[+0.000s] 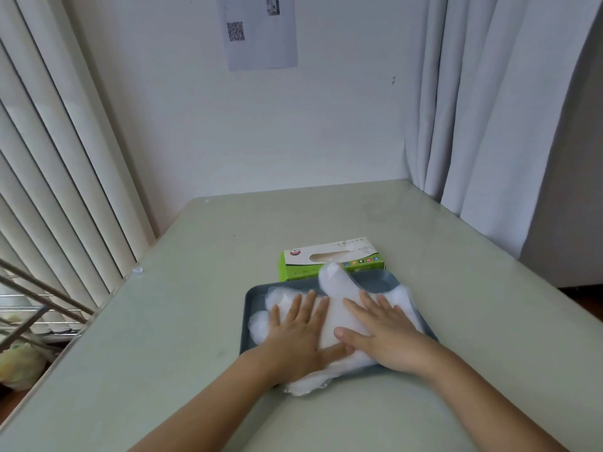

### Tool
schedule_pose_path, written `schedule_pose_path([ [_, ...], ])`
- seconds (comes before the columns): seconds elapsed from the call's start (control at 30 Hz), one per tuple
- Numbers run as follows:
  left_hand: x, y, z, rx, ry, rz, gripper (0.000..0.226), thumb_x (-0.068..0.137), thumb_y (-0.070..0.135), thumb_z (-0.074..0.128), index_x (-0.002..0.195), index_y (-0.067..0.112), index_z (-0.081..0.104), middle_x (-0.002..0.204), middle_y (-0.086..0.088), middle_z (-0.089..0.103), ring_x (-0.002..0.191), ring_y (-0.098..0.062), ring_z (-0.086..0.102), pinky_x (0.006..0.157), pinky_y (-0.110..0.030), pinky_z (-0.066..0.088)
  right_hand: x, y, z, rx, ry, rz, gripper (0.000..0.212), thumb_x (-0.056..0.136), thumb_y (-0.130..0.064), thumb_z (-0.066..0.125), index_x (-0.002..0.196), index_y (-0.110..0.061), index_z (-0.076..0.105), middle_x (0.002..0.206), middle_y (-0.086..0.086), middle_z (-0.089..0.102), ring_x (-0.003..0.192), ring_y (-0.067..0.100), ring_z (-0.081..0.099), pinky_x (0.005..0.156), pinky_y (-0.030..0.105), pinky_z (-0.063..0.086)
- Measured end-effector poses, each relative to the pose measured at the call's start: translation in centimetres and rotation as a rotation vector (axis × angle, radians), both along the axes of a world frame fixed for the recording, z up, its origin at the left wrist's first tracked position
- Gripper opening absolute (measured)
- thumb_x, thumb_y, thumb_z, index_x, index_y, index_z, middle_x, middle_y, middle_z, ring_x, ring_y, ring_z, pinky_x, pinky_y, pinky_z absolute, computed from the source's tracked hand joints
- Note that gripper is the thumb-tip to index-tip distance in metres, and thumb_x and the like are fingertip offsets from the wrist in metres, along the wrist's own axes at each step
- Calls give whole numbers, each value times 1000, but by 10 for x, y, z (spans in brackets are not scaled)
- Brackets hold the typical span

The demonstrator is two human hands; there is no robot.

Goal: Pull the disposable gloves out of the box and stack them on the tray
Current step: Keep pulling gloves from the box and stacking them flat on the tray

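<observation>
Where heaped on the grey-blue tray (pixel 249 318), pressed flat as one loose pile of translucent white gloves (pixel 334 321), with some edges spilling over the tray's near rim onto the desk (pixel 195 337) and one puffed end rising at the far rim. Weighed down by the left hand (pixel 295 337) on the pile's left half and the right hand (pixel 388 334) on its right half, palms down. Left fingers (pixel 308 305) straight and a little apart, gripping nothing; right fingers (pixel 370 305) straight and spread, likewise gripping nothing; thumbs reaching toward each other, touching or not cannot tell. Tray set about midway between the desk's left and right edges. Just beyond its far rim, toward the desk's far edge, a green and white glove box (pixel 329 261), slot facing up. Further out, vertical blinds (pixel 49 158) past the left edge, a curtain (pixel 473 109) at the far right corner, a printed sheet (pixel 261 34) on the wall.
</observation>
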State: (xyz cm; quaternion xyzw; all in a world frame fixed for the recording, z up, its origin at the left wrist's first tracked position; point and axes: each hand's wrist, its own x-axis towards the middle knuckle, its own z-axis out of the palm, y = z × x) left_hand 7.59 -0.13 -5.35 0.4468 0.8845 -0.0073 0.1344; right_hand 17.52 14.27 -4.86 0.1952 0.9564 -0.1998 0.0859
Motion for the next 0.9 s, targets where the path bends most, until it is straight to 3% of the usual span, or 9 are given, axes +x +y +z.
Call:
schedule_pose_path([
  [0.17,-4,-22,17,-101,-38,65,108,79,82,36,152,21,-16,159,-8,-23,147,-27,-19,120,-49,0,5,3,10,44,-68,-39,95,80,-76,44,152,-36,-3,159,4,-19,146,27,-18,118,40,-1],
  [0.23,-9,-26,34,-117,-89,86,105,78,78,46,154,22,0,162,-8,-4,149,-28,2,120,-45,12,-1,8,19,40,-59,-47,89,79,-72,52,151,-31,20,159,7,12,146,27,9,112,37,20],
  [0.3,-21,-23,53,18,-140,147,81,82,67,54,146,22,34,151,-7,36,137,-26,36,110,-36,32,-14,15,27,26,176,-53,52,79,-62,58,113,-23,60,119,6,59,114,21,53,79,28,39],
  [0.33,-28,-20,61,131,-117,183,68,85,63,55,138,21,47,141,-5,50,127,-23,48,103,-33,38,-21,18,31,32,329,-69,38,80,-53,58,91,-17,64,95,8,64,94,22,59,66,29,37],
  [0.37,-39,-17,68,242,-68,221,60,86,60,55,132,21,53,133,-3,57,120,-22,53,98,-31,42,-33,24,34,52,450,-81,28,83,-43,59,83,-15,65,88,8,63,86,22,60,65,30,38],
  [0.43,-60,-8,74,418,-33,272,56,88,55,57,132,21,54,131,0,58,118,-20,54,92,-27,41,-56,38,35,106,552,-78,15,89,-21,58,97,-18,70,106,5,62,101,21,58,84,27,42],
  [0.57,-101,14,62,576,-218,278,56,88,45,64,137,23,49,139,4,52,126,-14,48,91,-19,31,-97,66,30,154,478,24,35,93,-3,48,115,-21,69,126,6,50,120,24,43,99,26,34],
  [0.77,-123,34,36,474,-348,204,85,78,51,72,149,27,31,152,8,36,135,-13,38,107,-24,29,-126,73,29,74,267,262,31,96,-45,46,123,-40,62,151,2,31,142,18,12,116,31,13],
  [0.9,-127,39,21,449,-402,170,95,77,52,72,153,27,21,160,12,9,144,-10,23,116,-29,21,-136,75,32,101,224,304,36,93,-49,49,119,-32,67,154,0,30,145,15,8,114,27,12],
])
